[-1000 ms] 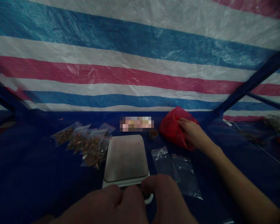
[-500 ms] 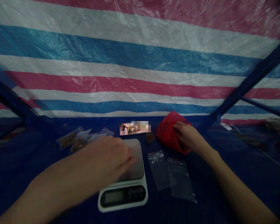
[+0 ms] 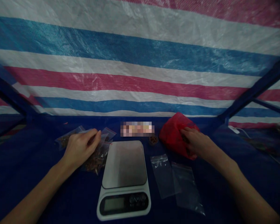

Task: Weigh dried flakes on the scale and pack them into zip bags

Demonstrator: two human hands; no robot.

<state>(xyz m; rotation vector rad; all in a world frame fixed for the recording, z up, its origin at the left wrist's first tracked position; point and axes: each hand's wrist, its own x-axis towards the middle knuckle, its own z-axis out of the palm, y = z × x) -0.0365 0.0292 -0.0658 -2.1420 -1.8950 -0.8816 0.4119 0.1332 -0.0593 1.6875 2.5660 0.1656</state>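
My left hand point(image 3: 82, 144), its fingers curled, is over several clear zip bags filled with brown dried pieces. Right beneath it lies one filled zip bag point(image 3: 93, 165), against the scale's left side. Whether the fingers grip any plastic is hidden. At the mouth of a red plastic bag point(image 3: 171, 133), my right hand point(image 3: 196, 140) reaches in from the right, fingertips bent and partly hidden by the bag. Between my hands stands a white digital kitchen scale point(image 3: 124, 165), its metal plate bare and its display without readable digits.
Two flat, unfilled zip bags point(image 3: 164, 177) lie right of the scale, overlapping. A small round cup point(image 3: 153, 139) holding brown pieces sits beside the red bag. Behind the scale is a blurred-out phone-like screen point(image 3: 137, 129). Striped sheeting point(image 3: 130, 77) and blue metal bars point(image 3: 247, 93) enclose the blue tabletop.
My left hand has moved left, from above the scale to the filled zip bags, uncovering the plate. My right hand remains at the red bag, its fingers now lower at the opening.
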